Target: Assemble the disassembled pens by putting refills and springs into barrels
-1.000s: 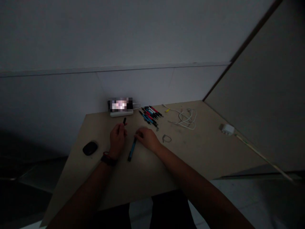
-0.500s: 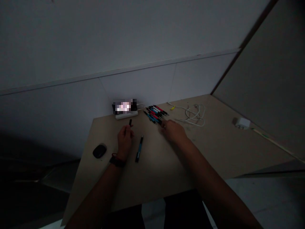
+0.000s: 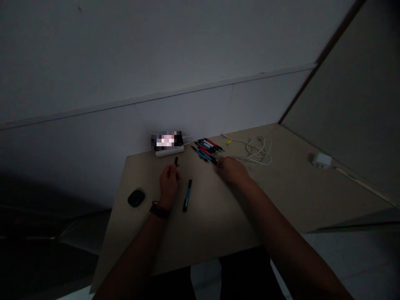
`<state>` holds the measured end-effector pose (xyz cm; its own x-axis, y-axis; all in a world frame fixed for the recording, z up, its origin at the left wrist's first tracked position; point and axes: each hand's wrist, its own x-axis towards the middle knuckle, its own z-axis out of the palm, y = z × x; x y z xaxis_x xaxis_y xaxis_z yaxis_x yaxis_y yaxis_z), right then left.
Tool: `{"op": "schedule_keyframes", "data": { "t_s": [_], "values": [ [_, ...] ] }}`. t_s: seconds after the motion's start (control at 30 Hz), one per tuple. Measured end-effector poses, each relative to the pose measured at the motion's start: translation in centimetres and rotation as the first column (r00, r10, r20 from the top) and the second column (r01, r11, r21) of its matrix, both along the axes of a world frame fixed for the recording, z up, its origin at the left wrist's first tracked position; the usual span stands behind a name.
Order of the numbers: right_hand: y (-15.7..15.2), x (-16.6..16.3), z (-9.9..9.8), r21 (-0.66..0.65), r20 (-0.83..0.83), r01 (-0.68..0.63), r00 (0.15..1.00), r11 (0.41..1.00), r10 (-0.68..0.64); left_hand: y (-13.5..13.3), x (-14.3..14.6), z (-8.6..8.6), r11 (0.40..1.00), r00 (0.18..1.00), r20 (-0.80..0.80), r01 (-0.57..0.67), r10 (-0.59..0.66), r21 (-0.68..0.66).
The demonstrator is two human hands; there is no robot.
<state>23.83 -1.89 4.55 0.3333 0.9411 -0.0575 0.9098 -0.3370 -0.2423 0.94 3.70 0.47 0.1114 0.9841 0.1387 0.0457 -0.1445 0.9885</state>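
My left hand (image 3: pixel 169 183) is closed around a slim dark object, apparently a pen (image 3: pixel 176 160), whose black end sticks up past the fingers. Beside it on the table lies a blue and black pen (image 3: pixel 187 194). My right hand (image 3: pixel 233 170) is at the near end of a cluster of pens (image 3: pixel 208 146) in blue, red, white and black. Its fingers are pinched at the black end of one pen (image 3: pixel 213 160); the fingertips are partly hidden.
A phone with a blurred screen (image 3: pixel 167 141) leans near the wall on a white power strip (image 3: pixel 169 151). A black mouse (image 3: pixel 136 198) lies at the left. A white cable (image 3: pixel 259 151) is coiled behind my right hand, and a white plug adapter (image 3: pixel 321 160) sits at the right.
The whole view has shifted slightly, so everything appears a little further right. Both hands keep nearly the same place and grip relative to the pens.
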Motion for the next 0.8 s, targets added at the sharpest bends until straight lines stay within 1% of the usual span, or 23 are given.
{"op": "schedule_keyframes", "data": {
  "t_s": [0.17, 0.3, 0.37, 0.43, 0.5, 0.53, 0.57, 0.6, 0.63, 0.7, 0.77, 0.8],
  "values": [
    [0.1, 0.0, -0.4, 0.008, -0.030, 0.012, 0.999, 1.000, -0.012, 0.0, -0.1, -0.1, 1.000, 1.000, 0.028, 0.004, -0.004, 0.002],
    [0.2, -0.2, -0.4, -0.051, -0.029, 0.015, 0.999, 0.999, -0.017, 0.1, -0.2, -0.2, 1.000, 0.999, 0.029, 0.026, -0.026, -0.003],
    [0.4, -0.2, -0.3, -0.051, -0.053, 0.019, 0.998, 0.999, -0.022, 0.1, -0.2, -0.2, 1.000, 0.999, 0.018, 0.028, -0.028, -0.002],
    [0.7, -0.4, -0.3, 0.039, -0.141, -0.003, 0.990, 0.999, 0.009, 0.1, -0.2, -0.2, 1.000, 1.000, -0.013, 0.026, -0.026, 0.010],
    [1.1, -0.9, -0.6, 0.205, -0.318, -0.016, 0.944, 0.979, 0.082, -0.1, -0.2, 0.0, 0.999, 0.998, -0.064, 0.027, -0.025, 0.037],
    [1.3, -1.4, -0.9, 0.286, -0.431, -0.007, 0.892, 0.958, 0.135, -0.3, -0.2, 0.1, 0.998, 0.995, -0.093, 0.034, -0.029, 0.055],
    [1.6, -1.9, -1.2, 0.349, -0.549, 0.025, 0.816, 0.937, 0.183, -0.4, -0.1, 0.2, 0.996, 0.992, -0.123, 0.047, -0.038, 0.075],
    [1.8, -2.4, -1.7, 0.382, -0.658, 0.056, 0.717, 0.922, 0.230, -0.6, -0.1, 0.3, 0.994, 0.987, -0.151, 0.064, -0.049, 0.093],
    [1.9, -3.0, -2.1, 0.391, -0.750, 0.095, 0.610, 0.915, 0.257, -0.7, 0.0, 0.4, 0.991, 0.982, -0.177, 0.083, -0.062, 0.109],
    [2.2, -4.0, -3.1, 0.388, -0.869, 0.184, 0.399, 0.903, 0.292, -1.0, 0.2, 0.5, 0.984, 0.971, -0.219, 0.125, -0.095, 0.124],
    [2.3, -4.7, -3.9, 0.348, -0.931, 0.274, 0.215, 0.897, 0.295, -1.3, 0.3, 0.6, 0.978, 0.959, -0.252, 0.165, -0.130, 0.124],
    [2.3, -4.9, -4.2, 0.320, -0.947, 0.303, 0.142, 0.898, 0.290, -1.3, 0.3, 0.7, 0.975, 0.952, -0.266, 0.186, -0.148, 0.123]
  ]
}}
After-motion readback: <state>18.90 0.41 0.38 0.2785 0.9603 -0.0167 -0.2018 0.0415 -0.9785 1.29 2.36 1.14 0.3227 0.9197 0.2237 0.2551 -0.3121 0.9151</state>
